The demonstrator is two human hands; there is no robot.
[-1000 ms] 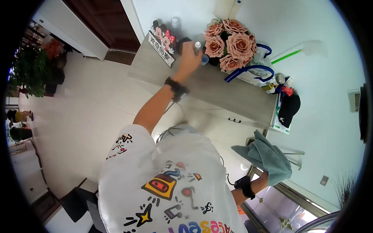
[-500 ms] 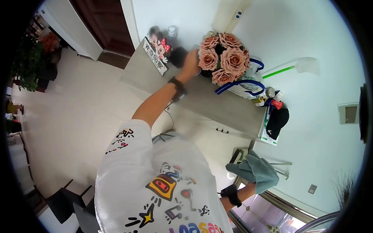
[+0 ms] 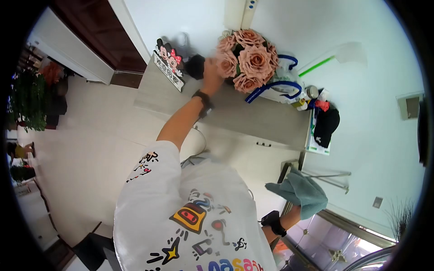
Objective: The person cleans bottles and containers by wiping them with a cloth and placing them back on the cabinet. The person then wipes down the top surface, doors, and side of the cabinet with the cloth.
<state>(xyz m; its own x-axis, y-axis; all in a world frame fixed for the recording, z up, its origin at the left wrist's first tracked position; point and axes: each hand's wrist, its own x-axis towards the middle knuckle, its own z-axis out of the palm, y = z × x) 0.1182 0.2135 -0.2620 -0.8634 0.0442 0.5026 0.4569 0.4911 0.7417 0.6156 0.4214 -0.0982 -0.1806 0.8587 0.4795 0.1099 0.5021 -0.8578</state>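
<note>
My left hand [image 3: 211, 77] reaches over the grey cabinet top [image 3: 244, 110], close against the left side of a bunch of dusty-pink artificial roses [image 3: 256, 59]. Its fingers are smeared and partly behind the blooms, so their grip does not show. Just left of it sits a dark rounded object [image 3: 195, 67], too blurred to name. Further left stands a cartoon mouse sign [image 3: 169, 72] with Chinese characters. Out to the right, a grey-green cloth [image 3: 302, 195] hangs over my right hand and hides most of it; the hand is closed on the cloth.
Right of the roses are a bag with blue handles [image 3: 288, 88], small jars [image 3: 312, 92] and a black cap [image 3: 326, 128]. A green-handled fly swatter [image 3: 316, 67] shows against the wall. A metal bracket [image 3: 332, 176] juts out near the cloth. A black chair [image 3: 92, 250] stands lower left.
The view has turned slightly, shifting the cabinet and its things across the picture. My left hand stays beside the roses, a little blurred. The cloth remains on my right hand.
</note>
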